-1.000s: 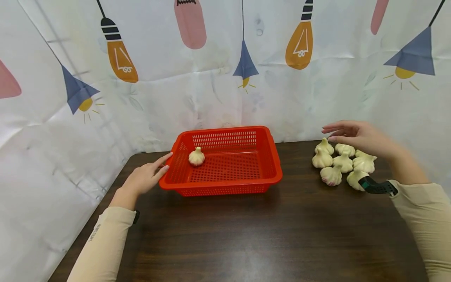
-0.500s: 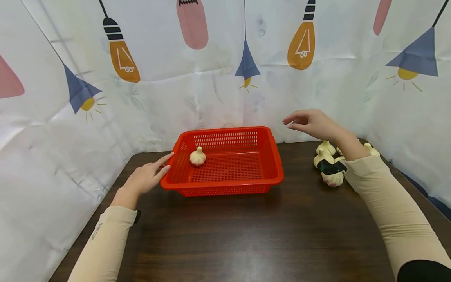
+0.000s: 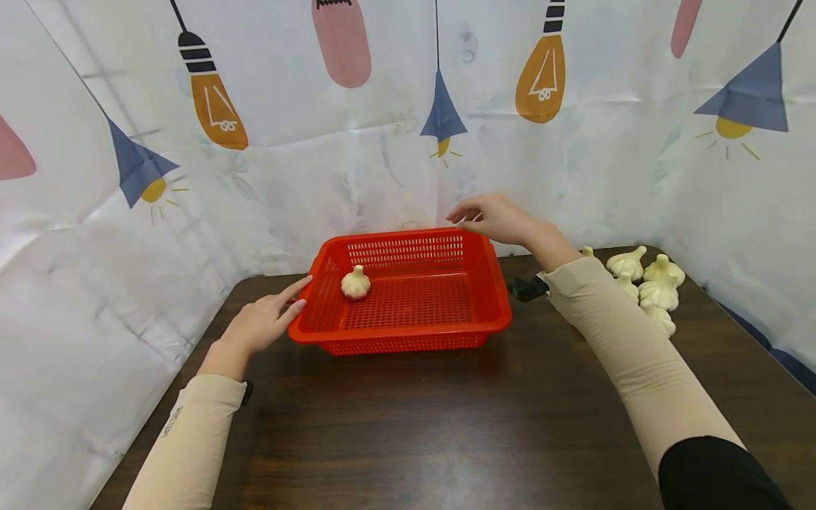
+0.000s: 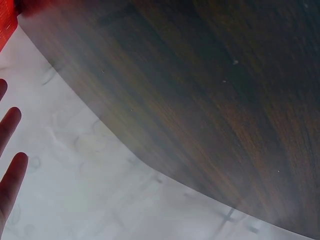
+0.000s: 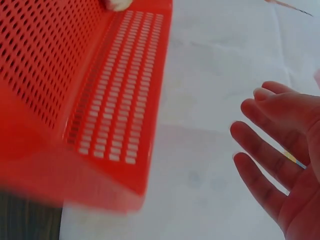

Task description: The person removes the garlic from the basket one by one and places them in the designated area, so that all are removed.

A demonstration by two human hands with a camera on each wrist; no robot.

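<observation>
A red plastic basket (image 3: 408, 330) with slotted sides stands toward the back of the table. One garlic bulb (image 3: 355, 283) sits inside it at the left; in the right wrist view part of the garlic bulb (image 5: 119, 4) shows at the top edge. My left hand (image 3: 258, 322) rests its fingertips at the basket's left rim, fingers extended. Over the basket's back right corner hovers my right hand (image 3: 494, 218), fingers loosely bent, holding nothing. The right wrist view shows that hand (image 5: 280, 145) apart from the basket wall (image 5: 117, 90).
Several garlic bulbs (image 3: 659, 283) lie grouped at the back right of the dark wooden table (image 3: 408, 425), partly hidden behind my right sleeve (image 3: 625, 354). A white printed curtain (image 3: 287, 177) hangs close behind the table's back edge.
My right hand has moved left, from above the garlic group to over the basket's back right corner, carrying nothing. The left hand and the bulb in the basket have stayed put.
</observation>
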